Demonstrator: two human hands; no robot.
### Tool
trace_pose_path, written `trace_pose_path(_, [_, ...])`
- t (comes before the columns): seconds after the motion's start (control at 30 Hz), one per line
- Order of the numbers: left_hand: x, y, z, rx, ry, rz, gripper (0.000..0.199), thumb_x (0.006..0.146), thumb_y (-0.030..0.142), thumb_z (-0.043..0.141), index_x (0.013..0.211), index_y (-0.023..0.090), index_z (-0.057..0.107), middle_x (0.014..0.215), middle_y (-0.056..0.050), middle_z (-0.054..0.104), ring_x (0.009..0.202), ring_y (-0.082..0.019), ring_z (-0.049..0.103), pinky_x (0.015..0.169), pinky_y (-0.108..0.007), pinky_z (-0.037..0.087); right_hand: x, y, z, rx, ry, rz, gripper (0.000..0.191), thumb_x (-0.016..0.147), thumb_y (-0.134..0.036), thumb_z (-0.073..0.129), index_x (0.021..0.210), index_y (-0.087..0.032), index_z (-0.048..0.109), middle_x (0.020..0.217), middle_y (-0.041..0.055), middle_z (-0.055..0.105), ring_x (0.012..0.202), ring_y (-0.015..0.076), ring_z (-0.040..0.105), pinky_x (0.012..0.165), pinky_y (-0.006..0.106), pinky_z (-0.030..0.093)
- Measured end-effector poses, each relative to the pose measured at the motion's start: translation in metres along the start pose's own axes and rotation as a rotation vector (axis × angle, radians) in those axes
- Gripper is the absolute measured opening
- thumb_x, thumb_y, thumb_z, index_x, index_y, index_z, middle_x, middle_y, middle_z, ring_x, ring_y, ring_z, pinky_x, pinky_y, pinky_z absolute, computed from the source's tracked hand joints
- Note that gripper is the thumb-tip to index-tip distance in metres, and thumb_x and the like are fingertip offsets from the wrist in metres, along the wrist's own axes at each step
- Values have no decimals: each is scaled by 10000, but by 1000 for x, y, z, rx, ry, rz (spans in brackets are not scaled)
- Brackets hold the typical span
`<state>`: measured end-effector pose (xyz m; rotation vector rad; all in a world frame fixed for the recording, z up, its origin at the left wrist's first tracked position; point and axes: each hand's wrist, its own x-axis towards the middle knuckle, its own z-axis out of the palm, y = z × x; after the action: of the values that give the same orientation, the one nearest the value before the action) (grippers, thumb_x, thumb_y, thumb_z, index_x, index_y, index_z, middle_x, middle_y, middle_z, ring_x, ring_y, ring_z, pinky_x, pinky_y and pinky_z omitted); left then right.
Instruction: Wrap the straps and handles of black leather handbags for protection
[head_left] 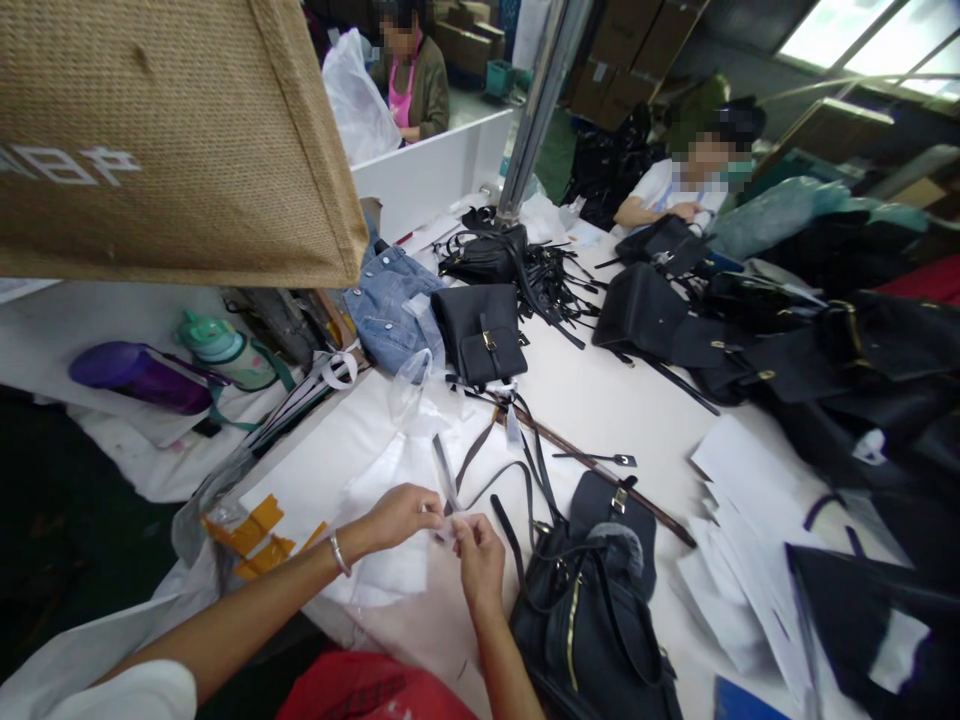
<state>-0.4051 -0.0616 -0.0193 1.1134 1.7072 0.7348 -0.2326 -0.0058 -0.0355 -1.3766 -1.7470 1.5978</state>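
Observation:
Both hands meet over the near part of the white table (585, 380). My left hand (409, 512), with a silver bangle at its wrist, pinches one side of a small pale, see-through piece (445, 528). Opposite it, my right hand (480, 555) is closed on the other side of that piece; its exact kind is too small to make out. A grey strip (444, 468) lies just beyond the fingers. To the right of my right hand rests a black leather backpack (592, 610) with a gold zip, its dark straps trailing toward my hands.
A second black bag (481, 335) stands beside blue denim cloth (394, 300). Loose black straps (559, 275) are heaped behind. White paper sheets (750, 550) and more black bags (795, 370) fill the right. A metal post (536, 110) rises at the back, near two co-workers.

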Motion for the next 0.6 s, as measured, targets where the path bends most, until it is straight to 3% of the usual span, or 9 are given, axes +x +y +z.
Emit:
trace_pose_path(0.1, [-2,6,-1,-133,-39,-105,278,765,351,553,953,193,683,907,-17,697,435,-79,495,423,-198,335,1,-2,-3,18,-21,-4,282,849,-431,530,678,-208,553,548,-42,547,528,132,496,549,230,375])
trace_pose_path(0.17, [-3,10,2,-260,-92,-173,365,758,358,550,1068,183,629,969,-48,690,372,-74,498,362,-199,331,2,-3,-5,50,-65,-15,279,856,-423,521,683,-208,559,567,-30,578,552,139,520,567,234,388])
trace_pose_path(0.3, [-1,15,11,-437,-185,-163,308,754,330,557,998,151,607,713,-25,673,406,-120,576,363,-188,385,3,-7,-9,58,-118,-70,229,860,-383,518,733,-206,589,632,-18,613,585,139,524,573,234,389])
trace_pose_path(0.47, [4,11,20,-546,-185,-174,349,683,292,648,992,153,563,801,-40,694,410,-124,594,345,-190,404,3,-13,-9,37,-83,-122,144,842,-304,520,775,-206,603,714,-15,610,643,139,529,604,236,403])
trace_pose_path(0.6, [8,7,25,-541,-130,-150,246,722,333,627,871,143,576,661,-16,670,404,-115,579,350,-177,385,7,-10,-8,45,-57,-144,87,820,-283,546,820,-208,589,782,-4,609,659,137,547,609,239,426])
